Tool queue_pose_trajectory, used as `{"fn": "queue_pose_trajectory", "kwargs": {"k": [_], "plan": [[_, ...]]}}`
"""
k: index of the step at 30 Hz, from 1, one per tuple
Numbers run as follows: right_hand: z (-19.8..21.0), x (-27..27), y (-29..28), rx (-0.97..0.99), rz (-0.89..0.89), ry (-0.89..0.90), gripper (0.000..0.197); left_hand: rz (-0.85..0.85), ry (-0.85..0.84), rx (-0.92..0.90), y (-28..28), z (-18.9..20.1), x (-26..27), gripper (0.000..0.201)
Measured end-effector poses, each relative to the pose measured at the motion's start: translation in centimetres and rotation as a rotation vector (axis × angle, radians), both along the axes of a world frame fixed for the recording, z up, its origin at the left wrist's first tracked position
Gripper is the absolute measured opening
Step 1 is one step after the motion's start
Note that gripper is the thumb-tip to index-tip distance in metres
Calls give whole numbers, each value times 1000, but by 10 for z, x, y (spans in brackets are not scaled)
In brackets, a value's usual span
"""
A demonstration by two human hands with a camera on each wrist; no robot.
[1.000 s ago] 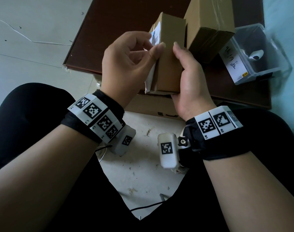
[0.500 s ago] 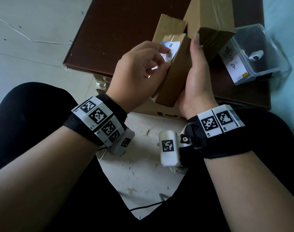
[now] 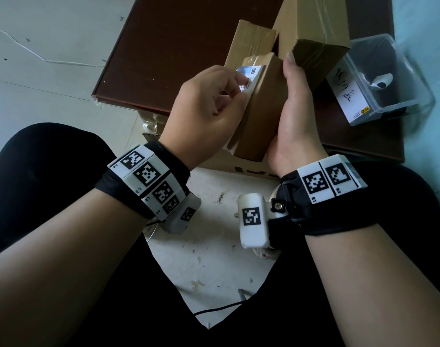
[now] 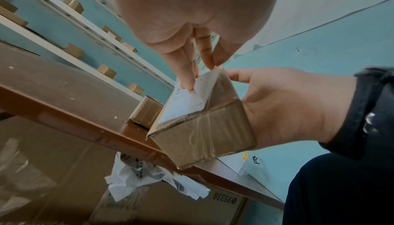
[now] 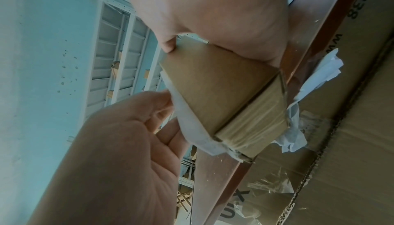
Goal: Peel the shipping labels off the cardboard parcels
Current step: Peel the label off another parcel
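A small brown cardboard parcel [image 3: 260,113] is held tilted above the table edge. My right hand [image 3: 292,108] grips it from the right side, thumb lying along its upper face. A white shipping label [image 3: 250,75] with a barcode sits on the parcel's left face. My left hand [image 3: 235,83] has its fingers curled onto that label. In the left wrist view the fingertips [image 4: 188,78] pinch the label [image 4: 187,100] at its top edge. The right wrist view shows the label [image 5: 189,117] bulging away from the parcel [image 5: 217,85].
Two more taped parcels, one small [image 3: 250,42] and one large [image 3: 314,26], stand on the dark brown table [image 3: 178,51]. A clear plastic box [image 3: 384,78] sits at the right. Below the table is a big carton [image 4: 170,208] with crumpled white labels [image 4: 149,178]. Dark-clad knees flank the floor.
The parcel has been tipped from upright so its labelled face turns up. My left hand has moved up onto the label, and my right hand has shifted along the parcel's side.
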State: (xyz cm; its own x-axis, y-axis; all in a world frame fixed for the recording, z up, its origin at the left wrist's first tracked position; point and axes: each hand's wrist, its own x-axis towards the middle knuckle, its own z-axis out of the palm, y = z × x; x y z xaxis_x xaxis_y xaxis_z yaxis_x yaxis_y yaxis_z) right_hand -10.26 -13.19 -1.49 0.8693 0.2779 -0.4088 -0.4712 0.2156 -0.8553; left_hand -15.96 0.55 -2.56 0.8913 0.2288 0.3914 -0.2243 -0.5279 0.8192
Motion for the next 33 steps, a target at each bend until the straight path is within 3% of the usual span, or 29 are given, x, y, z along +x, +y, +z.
{"fn": "queue_pose_trajectory", "kwargs": {"k": [3, 7, 15, 22, 33], "plan": [[4, -2, -1, -27, 1, -5, 56, 8, -11, -39, -3, 0, 0, 23], [5, -5, 0, -1, -5, 0, 56, 28, -19, -38, -3, -1, 1, 31], [0, -6, 4, -6, 29, -47, 64, 47, -40, 23, 2, -4, 2, 18], [0, -6, 2, -39, 14, -34, 53, 56, -23, 13, 2, -4, 3, 17], [1, -3, -1, -31, 15, -74, 58, 71, 63, -155, 1, -1, 2, 20]]}}
